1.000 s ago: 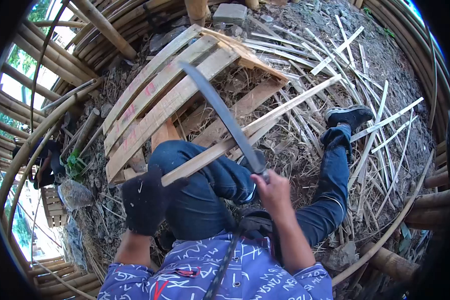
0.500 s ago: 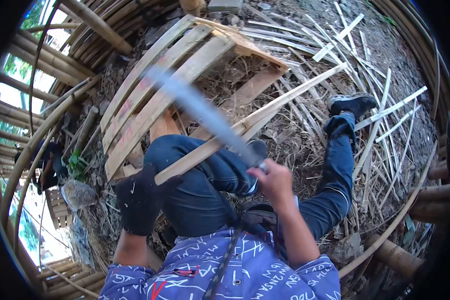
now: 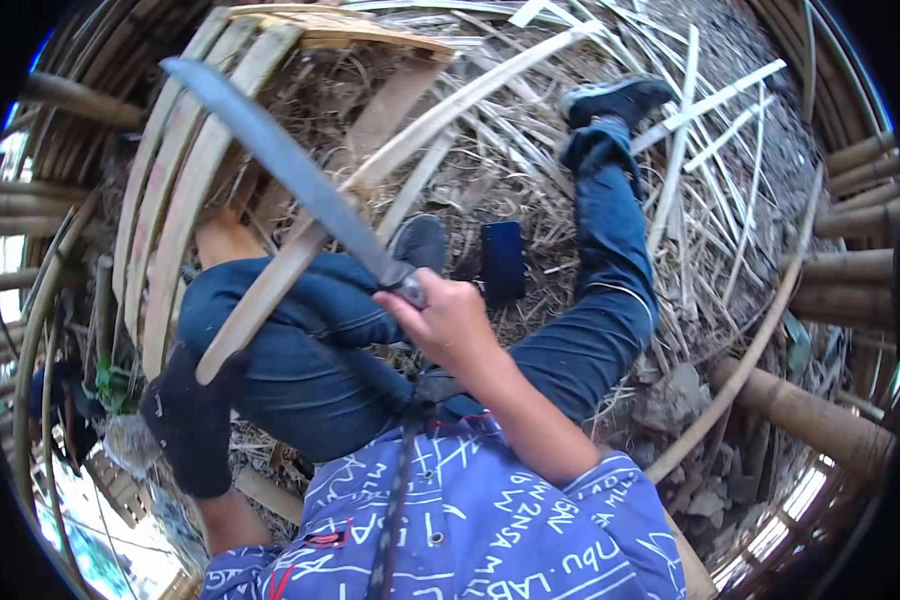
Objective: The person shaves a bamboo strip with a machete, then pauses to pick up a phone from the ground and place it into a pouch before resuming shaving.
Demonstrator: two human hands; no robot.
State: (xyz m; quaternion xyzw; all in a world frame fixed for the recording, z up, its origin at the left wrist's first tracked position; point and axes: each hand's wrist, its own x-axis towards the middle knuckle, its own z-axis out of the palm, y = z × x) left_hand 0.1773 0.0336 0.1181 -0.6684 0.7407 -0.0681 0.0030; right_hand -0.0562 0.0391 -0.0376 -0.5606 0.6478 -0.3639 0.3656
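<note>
My left hand (image 3: pixel 192 420), in a black glove, grips the lower end of a long bamboo strip (image 3: pixel 260 285) beside my bent knee. The strip slants up and away over my leg toward the ground litter. In my bare right hand (image 3: pixel 450 322) is a machete (image 3: pixel 280 160), held by its handle in front of my waist. Its long, slightly curved blade points to the upper left and crosses over the strip in this view. Part of the handle is hidden by my fingers.
A wooden slatted frame (image 3: pixel 155 215) stands at the upper left. Split bamboo strips (image 3: pixel 685 130) lie scattered on the ground at the upper right. A dark phone (image 3: pixel 502 260) lies between my legs. Bamboo poles (image 3: pixel 810 415) and stones (image 3: pixel 670 400) are at the right.
The view has shifted, so the scene sits further left and higher. The blade, blurred by motion before, is now sharper. The phone has come into sight between my legs.
</note>
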